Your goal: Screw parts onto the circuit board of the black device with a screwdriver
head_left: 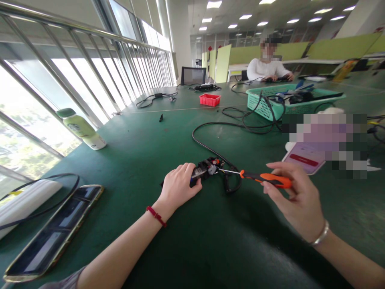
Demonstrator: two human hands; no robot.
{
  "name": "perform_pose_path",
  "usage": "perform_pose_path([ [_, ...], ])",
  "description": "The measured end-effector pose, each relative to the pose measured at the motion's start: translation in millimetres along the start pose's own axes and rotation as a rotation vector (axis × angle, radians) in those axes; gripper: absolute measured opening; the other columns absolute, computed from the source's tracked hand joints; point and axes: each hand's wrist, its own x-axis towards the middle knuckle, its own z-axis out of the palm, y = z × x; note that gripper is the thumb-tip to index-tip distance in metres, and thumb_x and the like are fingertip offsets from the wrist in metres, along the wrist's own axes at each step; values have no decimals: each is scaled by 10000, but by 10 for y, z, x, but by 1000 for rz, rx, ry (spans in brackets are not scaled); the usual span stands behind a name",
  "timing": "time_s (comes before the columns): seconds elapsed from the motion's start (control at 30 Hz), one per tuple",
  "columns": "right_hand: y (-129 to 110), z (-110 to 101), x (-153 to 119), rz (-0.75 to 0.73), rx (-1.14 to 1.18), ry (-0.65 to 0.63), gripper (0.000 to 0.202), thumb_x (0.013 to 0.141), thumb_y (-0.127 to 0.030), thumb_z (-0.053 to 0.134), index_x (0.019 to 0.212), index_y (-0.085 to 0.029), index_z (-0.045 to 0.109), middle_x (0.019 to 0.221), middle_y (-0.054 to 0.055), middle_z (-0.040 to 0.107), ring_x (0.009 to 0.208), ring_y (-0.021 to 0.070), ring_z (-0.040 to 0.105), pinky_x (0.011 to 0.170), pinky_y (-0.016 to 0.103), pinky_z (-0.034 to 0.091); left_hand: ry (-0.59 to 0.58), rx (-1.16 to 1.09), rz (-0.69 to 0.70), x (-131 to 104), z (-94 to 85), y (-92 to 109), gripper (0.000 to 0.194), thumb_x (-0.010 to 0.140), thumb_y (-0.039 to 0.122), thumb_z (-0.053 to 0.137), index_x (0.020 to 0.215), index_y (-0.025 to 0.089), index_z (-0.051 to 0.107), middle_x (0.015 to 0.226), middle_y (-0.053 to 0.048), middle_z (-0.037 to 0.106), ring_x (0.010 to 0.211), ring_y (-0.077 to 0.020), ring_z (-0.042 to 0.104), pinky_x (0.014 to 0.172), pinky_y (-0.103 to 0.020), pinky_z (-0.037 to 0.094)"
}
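On the green table lies a small black electronic device (207, 167) with its inner parts and a bit of orange showing. My left hand (179, 182) is closed around its left end and presses it to the table. In my right hand (296, 198) is an orange and black screwdriver (264, 178), gripped by the handle between thumb and fingers. The screwdriver's thin metal shaft points left, and its tip is at the device's right part; whether it touches a screw I cannot tell. A black cable (207, 146) runs beside the device, with a coiled piece (226, 182) close by.
A teal basket (261, 106) of cables and tools stands at the back right, near a red tray (209, 100). To the left are a bottle (84, 130) and a phone (55, 233). Another phone (303, 156) lies right. A person (261, 70) sits across the table.
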Motion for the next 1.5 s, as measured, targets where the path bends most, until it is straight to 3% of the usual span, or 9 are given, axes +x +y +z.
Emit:
perform_pose_path([
  [0.13,-23,-8,-3,70,3,-129,161,843,-308,531,975,-218,551,585,-45,493,456,101,513,461,247,467,-2,5,7,1,14,-10,226,810,316,467,984,175,491,912,-46,626,794,-187,598,641,-285,443],
  [0.37,-11,4,-10,-9,30,37,315,776,-243,600,1079,-232,514,929,25,529,731,157,620,676,320,507,3,7,9,3,10,-12,225,810,317,469,980,170,493,907,-46,625,792,-190,597,637,-286,436],
  [0.53,-13,-9,-13,86,23,-126,167,840,-277,534,996,-218,544,598,-43,497,468,112,530,466,263,448,3,4,7,1,6,-1,228,811,320,466,983,172,492,909,-45,625,786,-182,595,634,-276,433],
  [0.73,13,21,-8,34,115,64,352,769,-249,630,1094,-231,497,924,28,565,711,148,650,686,316,553,12,23,4,5,17,-2,221,803,318,469,969,175,499,890,-36,623,784,-188,596,640,-288,434],
  [0.93,-14,1,-33,131,109,-91,276,826,-312,573,1083,-224,524,586,-54,511,427,98,539,432,237,496,6,18,0,5,15,-2,229,805,319,467,982,175,494,899,-40,626,785,-183,594,645,-280,433],
  [1.13,13,21,-10,60,101,79,364,761,-278,638,1100,-241,513,938,18,547,714,130,638,684,287,561,15,15,7,4,12,0,222,800,312,475,967,168,500,882,-35,621,767,-178,593,625,-279,430],
  [1.37,-32,-2,-4,151,100,-60,241,825,-335,565,1031,-211,546,516,-63,491,385,89,487,378,214,455,22,20,22,9,43,-25,240,808,323,468,993,171,486,896,-41,626,784,-184,597,647,-287,433],
  [1.43,-31,5,-4,139,95,-37,234,823,-331,565,1024,-214,550,569,-45,520,438,99,528,434,234,488,29,24,18,8,43,-24,237,806,321,470,990,171,487,892,-41,626,780,-184,597,640,-286,432],
  [1.5,-17,14,-6,106,85,20,275,794,-310,597,1048,-222,542,749,-1,573,581,122,604,560,275,537,31,22,18,7,41,-21,234,803,316,471,986,172,488,892,-41,625,779,-183,597,635,-282,433],
])
